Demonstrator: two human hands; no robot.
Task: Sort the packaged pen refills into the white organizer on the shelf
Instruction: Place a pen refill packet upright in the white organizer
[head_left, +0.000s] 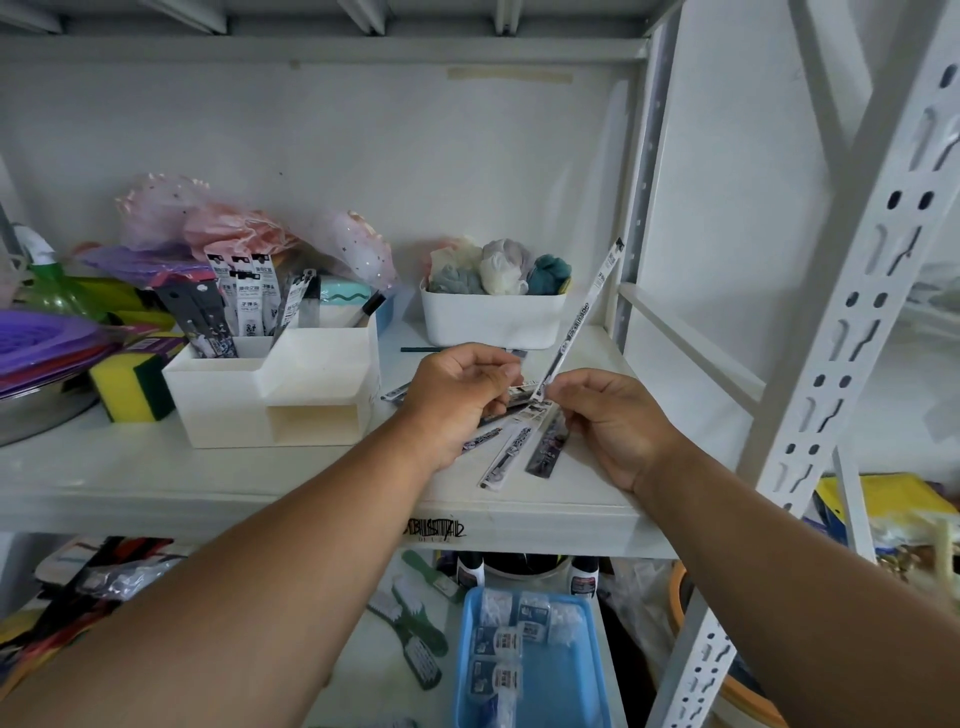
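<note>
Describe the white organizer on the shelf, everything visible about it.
The white organizer looks like matte plastic, stepped in shape: a lower left compartment, a taller right block and an open cubby at the front, which shows nothing inside. It stands upright on the shelf, left of both hands. Packaged pen refills stand upright in its rear compartments. A yellow-and-green sponge sits against its left side.

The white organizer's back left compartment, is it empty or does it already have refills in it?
Not empty. Several packaged refills stand upright in the white organizer, their tops above its rim.
</note>
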